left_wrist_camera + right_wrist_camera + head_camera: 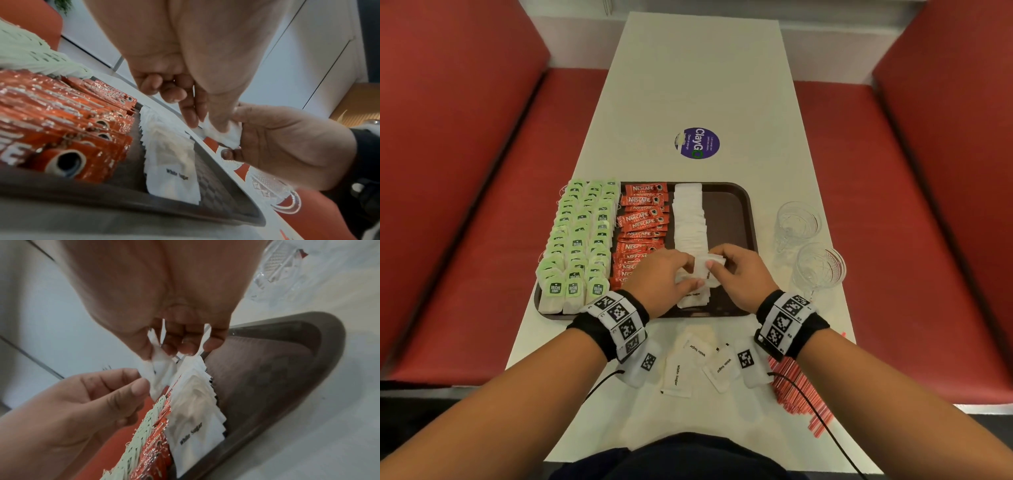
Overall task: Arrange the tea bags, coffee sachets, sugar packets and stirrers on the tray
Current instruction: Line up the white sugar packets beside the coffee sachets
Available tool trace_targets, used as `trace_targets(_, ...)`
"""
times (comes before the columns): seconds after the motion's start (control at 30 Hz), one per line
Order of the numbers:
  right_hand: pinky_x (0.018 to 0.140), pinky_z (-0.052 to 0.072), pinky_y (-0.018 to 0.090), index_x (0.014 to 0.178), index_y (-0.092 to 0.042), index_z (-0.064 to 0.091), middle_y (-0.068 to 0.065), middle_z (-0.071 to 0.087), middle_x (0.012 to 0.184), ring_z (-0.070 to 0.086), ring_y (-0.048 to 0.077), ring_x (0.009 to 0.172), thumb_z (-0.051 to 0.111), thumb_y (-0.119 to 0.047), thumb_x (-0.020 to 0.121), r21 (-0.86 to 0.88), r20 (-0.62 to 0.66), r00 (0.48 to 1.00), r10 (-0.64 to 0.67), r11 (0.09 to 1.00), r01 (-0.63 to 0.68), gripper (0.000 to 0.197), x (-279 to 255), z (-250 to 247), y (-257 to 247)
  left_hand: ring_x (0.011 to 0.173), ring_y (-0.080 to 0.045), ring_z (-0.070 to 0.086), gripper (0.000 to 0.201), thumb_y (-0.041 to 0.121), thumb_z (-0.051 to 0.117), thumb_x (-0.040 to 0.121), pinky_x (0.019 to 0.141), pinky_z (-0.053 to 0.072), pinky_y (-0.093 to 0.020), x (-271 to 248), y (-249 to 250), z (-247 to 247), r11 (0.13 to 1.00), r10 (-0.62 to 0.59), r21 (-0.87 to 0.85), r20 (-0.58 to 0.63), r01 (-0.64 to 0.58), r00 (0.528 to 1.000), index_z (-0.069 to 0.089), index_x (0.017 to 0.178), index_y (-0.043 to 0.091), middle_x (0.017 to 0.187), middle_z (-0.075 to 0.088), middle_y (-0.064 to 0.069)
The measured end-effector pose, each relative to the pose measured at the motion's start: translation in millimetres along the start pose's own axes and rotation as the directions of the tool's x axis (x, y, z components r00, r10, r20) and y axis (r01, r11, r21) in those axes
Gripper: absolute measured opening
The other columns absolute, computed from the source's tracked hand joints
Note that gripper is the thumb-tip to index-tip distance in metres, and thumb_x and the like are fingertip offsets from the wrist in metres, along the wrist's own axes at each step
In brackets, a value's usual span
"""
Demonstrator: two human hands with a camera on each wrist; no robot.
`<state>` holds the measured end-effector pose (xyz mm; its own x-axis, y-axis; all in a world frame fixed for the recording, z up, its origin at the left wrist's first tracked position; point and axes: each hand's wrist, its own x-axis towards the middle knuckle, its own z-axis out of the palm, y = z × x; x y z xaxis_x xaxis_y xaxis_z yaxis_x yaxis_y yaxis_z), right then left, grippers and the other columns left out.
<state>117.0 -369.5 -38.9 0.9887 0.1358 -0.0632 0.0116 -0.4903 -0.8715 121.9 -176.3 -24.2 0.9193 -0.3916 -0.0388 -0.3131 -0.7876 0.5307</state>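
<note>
**Both hands on sugar packets over the near end of the tray**

Right now the left hand [666, 274] and the right hand [739, 270] meet above the near part of the brown tray [736, 205]. Each hand pinches white sugar packets [703, 265] between thumb and curled fingers; the right wrist view shows several packets hanging from the right fingers, while the left fingertips nip the edge of one of them.

On the tray, green-tagged tea bags [578, 240] fill the left side in rows, red coffee sachets [642, 219] run down the middle, and a row of sugar packets [690, 219] lies just right of them. The tray's right strip is bare brown surface.

More loose sugar packets [700, 366] lie on the white table [688, 85] between the wrists, near the tray's front edge. Red stirrers [796, 390] sit in a bundle under the right forearm, partly hidden by it. Two clear glass cups [810, 246] stand just beside the tray's right rim. A round purple sticker [697, 143] lies beyond the tray. Red bench seats [465, 205] flank the table.
</note>
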Motion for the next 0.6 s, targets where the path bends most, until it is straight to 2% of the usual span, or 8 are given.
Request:
trace_targets(0.07,0.074,0.057,0.03,0.098,-0.023,0.067,-0.007,0.071,0.088,0.067,0.009,0.078,0.064,-0.021,0.096,0.069,-0.019,0.999,0.045,0.997,-0.044,0.004,-2,1,4,0.071,-0.003,0.043,0.021,0.038,0.068,0.091,0.067,0.031,-0.022,-3,2,0,0.998,-0.008,-0.061,-0.064,0.005,0.998,0.071,0.105,0.022,0.069,0.043,0.025)
trace_targets(0.13,0.076,0.06,0.036,0.095,-0.026,0.065,-0.004,0.074,0.086,0.071,0.013,0.079,0.065,-0.022,0.095,0.08,0.007,0.998,0.07,0.994,-0.07,0.003,-6,3,7,0.065,0.001,0.045,0.01,0.031,0.066,0.094,0.061,0.029,-0.018,-6,2,-1,0.994,-0.031,-0.111,-0.094,0.02,0.995,0.072,0.1,0.026,0.064,0.045,0.023)
trace_targets(0.23,0.065,0.052,0.024,0.091,-0.023,0.065,-0.006,0.069,0.076,0.063,0.007,0.066,0.068,-0.024,0.091,-0.051,0.058,0.994,0.088,0.995,-0.085,0.003,-12,5,14,0.066,0.002,0.049,0.008,0.027,0.064,0.095,0.06,0.032,-0.017,-10,-2,-1,0.992,-0.056,-0.115,-0.051,0.05,0.997,0.072,0.094,0.027,0.067,0.053,0.02)
trace_targets(0.33,0.068,0.045,0.019,0.096,-0.025,0.062,-0.011,0.065,0.08,0.059,0.002,0.069,0.069,-0.023,0.09,-0.166,0.088,0.988,0.124,0.98,-0.109,0.009,-16,4,18,0.073,-0.004,0.056,0.011,0.03,0.063,0.096,0.068,0.043,-0.022,-12,-6,0,0.996,-0.086,-0.027,0.104,0.09,0.991,0.073,0.096,0.026,0.078,0.062,0.015)
trace_targets(0.4,0.071,0.047,0.023,0.109,-0.025,0.056,-0.009,0.066,0.083,0.06,0.004,0.071,0.07,-0.025,0.089,-0.216,0.118,0.981,0.156,0.968,-0.128,0.024,-17,2,18,0.078,-0.009,0.058,0.012,0.032,0.062,0.096,0.078,0.051,-0.032,-15,-8,4,0.993,-0.121,0.028,0.156,0.118,0.98,0.073,0.099,0.027,0.081,0.063,0.012)
trace_targets(0.47,0.072,0.049,0.026,0.131,-0.022,0.045,-0.008,0.065,0.086,0.06,0.007,0.075,0.072,-0.032,0.087,-0.296,0.155,0.97,0.188,0.945,-0.136,0.052,-16,2,17,0.084,-0.011,0.057,0.014,0.036,0.066,0.093,0.083,0.051,-0.036,-18,-11,9,0.987,-0.156,0.048,0.125,0.152,0.98,0.07,0.105,0.029,0.087,0.065,0.01)
trace_targets(0.53,0.072,0.052,0.03,0.147,-0.018,0.029,-0.006,0.063,0.087,0.062,0.011,0.077,0.073,-0.041,0.085,-0.394,0.182,0.959,0.219,0.909,-0.133,0.079,-14,4,16,0.092,-0.012,0.054,0.03,0.041,0.073,0.086,0.086,0.049,-0.035,-19,-13,11,0.982,-0.184,0.053,0.061,0.181,0.981,0.065,0.113,0.03,0.094,0.066,0.01)
trace_targets(0.6,0.076,0.056,0.037,0.153,-0.017,0.019,-0.004,0.064,0.087,0.064,0.016,0.079,0.071,-0.046,0.085,-0.485,0.2,0.952,0.233,0.868,-0.11,0.09,-10,8,17,0.098,-0.013,0.051,0.05,0.05,0.079,0.077,0.087,0.046,-0.034,-19,-14,12,0.974,-0.193,0.117,-0.006,0.192,0.981,0.059,0.12,0.031,0.098,0.064,0.013)
